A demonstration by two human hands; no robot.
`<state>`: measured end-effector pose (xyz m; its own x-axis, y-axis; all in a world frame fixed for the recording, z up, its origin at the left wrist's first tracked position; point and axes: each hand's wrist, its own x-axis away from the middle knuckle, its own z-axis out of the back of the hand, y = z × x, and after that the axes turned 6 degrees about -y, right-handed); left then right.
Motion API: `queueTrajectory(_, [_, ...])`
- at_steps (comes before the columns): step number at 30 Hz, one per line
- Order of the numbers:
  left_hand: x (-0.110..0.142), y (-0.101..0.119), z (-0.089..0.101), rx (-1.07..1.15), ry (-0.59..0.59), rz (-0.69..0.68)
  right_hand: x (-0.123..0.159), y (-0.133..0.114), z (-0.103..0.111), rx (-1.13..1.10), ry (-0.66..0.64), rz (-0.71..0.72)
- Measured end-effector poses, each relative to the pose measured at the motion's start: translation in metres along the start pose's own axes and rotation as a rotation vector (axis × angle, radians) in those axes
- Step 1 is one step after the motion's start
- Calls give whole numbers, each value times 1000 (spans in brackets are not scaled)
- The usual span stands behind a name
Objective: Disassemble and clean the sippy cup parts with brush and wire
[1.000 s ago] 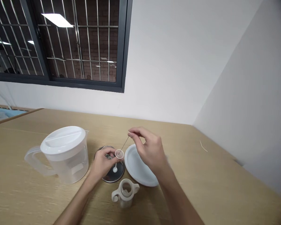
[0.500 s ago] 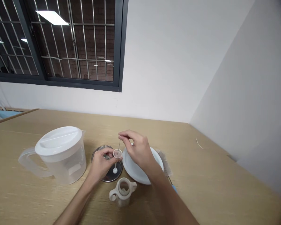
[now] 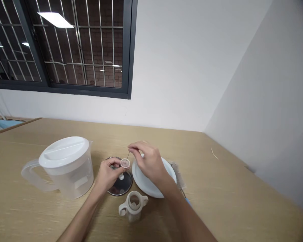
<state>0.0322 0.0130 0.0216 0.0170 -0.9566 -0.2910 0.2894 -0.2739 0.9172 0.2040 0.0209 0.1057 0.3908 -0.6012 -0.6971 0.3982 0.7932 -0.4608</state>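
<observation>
My left hand [image 3: 107, 176] is closed round a small translucent plastic cup [image 3: 125, 165], its round mouth tilted toward me. A thin metal rod [image 3: 127, 156] is pinched at its top between the thumb and fingers of my right hand [image 3: 149, 161]. The rod's lower end reaches into the cup. Below the cup shows a small white round-ended piece [image 3: 121, 176]; whether it is joined to the cup I cannot tell. Under my left hand lies a round, dark, shiny dish with a metal rim [image 3: 119, 188]. A white plate [image 3: 141, 179] sits beneath my right hand and wrist.
Nearer me stands a clear two-handled cup [image 3: 134, 211]. At left is a translucent pitcher [image 3: 84, 179] with a white lid. Grey mesh-like material [image 3: 178, 176] and a blue-ended tool [image 3: 188, 201] lie right of the plate. A pale thin strip [image 3: 214, 154] lies farther right.
My left hand and the cup have shifted slightly left and up. The rod leans more, and the white round-ended piece sits closer under the cup. My right hand has barely moved.
</observation>
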Motion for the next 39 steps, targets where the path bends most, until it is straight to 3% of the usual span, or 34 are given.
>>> queueTrajectory(5, [1, 3, -4, 20, -30, 16, -1, -1, 13, 36, 82, -63])
queueTrajectory(12, [2, 8, -4, -14, -29, 2, -2, -1, 22, 66, 214, -34])
queueTrajectory(20, [3, 7, -5, -45, -144, 21, -2, -2, 46, 58, 356, -119])
queueTrajectory(28, [5, 15, -4, -71, -110, 4, 0, -9, 45, 80, 287, -84])
queueTrajectory(39, [6, 12, -7, -72, -66, -27, 1, -4, -2, -20, -48, -67])
